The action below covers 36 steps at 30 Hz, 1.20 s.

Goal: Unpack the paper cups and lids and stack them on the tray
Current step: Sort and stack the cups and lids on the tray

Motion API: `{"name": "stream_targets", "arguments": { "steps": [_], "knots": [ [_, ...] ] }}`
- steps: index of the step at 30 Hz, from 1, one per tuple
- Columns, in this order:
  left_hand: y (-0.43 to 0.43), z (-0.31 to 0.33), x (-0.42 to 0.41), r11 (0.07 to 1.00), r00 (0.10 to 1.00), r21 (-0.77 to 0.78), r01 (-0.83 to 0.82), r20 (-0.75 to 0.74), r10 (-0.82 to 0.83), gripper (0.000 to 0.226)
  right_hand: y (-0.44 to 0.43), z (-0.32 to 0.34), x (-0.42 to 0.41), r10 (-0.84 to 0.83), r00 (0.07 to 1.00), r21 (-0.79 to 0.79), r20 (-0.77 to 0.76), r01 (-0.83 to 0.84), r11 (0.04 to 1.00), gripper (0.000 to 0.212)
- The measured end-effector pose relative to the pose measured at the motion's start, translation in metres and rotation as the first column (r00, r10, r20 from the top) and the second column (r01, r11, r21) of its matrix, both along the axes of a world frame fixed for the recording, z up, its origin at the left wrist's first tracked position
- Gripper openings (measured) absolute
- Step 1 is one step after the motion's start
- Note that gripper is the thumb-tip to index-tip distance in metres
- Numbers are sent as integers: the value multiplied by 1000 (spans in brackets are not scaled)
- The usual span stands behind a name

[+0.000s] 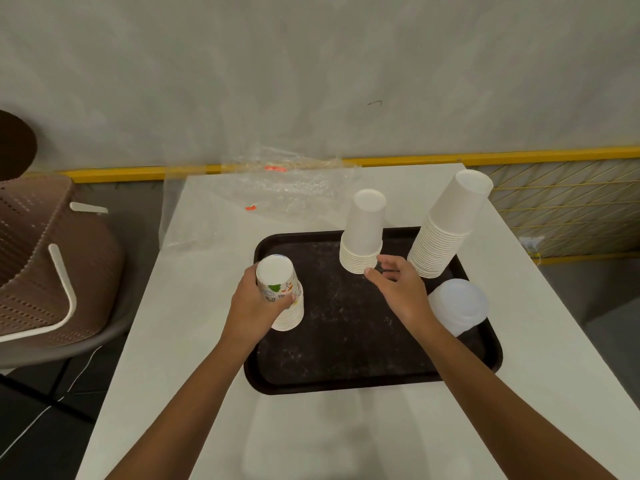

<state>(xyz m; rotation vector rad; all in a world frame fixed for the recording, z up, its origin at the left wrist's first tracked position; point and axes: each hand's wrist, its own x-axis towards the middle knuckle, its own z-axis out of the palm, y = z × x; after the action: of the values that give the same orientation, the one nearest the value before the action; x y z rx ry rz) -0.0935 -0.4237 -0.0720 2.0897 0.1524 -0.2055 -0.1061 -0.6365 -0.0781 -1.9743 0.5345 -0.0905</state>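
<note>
A dark brown tray [346, 348] lies on the white table. My left hand [252, 303] grips a stack of printed paper cups [282, 289], upside down at the tray's left edge. A short stack of plain white cups [363, 230] stands upside down at the tray's back. My right hand [398, 285] hovers just in front of it, fingers apart, holding nothing. A taller, leaning stack of white cups [446, 223] stands at the back right. A pile of white plastic lids [459, 304] rests on the tray's right side, partly behind my right forearm.
Crumpled clear plastic wrapping [270, 192] lies on the white table [180, 323] behind the tray. A brown perforated chair [45, 265] stands to the left. A yellow rail and a wire grid [561, 206] run along the wall behind.
</note>
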Motion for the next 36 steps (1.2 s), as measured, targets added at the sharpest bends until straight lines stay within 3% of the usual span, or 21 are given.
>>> {"name": "stream_targets", "arguments": {
  "steps": [13,17,22,27,31,34,36],
  "knots": [
    [-6,-2,34,999,997,-30,-34,62,35,72,-12,10,22,-58,997,52,42,55,997,62],
    [-5,-1,38,999,997,-30,-35,70,37,71,-21,24,27,-84,980,-11,182,87,996,58],
    [-7,-2,34,996,997,-51,-74,22,75,71,-44,44,26,-120,915,-225,384,219,949,57],
    [-1,-7,22,972,975,-113,-207,-106,195,81,-75,49,23,-279,806,-272,523,468,841,64],
    [1,-12,10,941,912,-121,-316,-311,267,64,-98,43,28,-367,857,-167,362,447,879,80],
    [-4,-12,2,989,896,-35,-147,-429,118,32,-110,33,34,-307,931,-41,196,320,947,89],
    [-9,-12,0,999,900,-15,-37,-435,27,23,-115,28,36,-252,956,11,147,253,967,91]
  ]
}}
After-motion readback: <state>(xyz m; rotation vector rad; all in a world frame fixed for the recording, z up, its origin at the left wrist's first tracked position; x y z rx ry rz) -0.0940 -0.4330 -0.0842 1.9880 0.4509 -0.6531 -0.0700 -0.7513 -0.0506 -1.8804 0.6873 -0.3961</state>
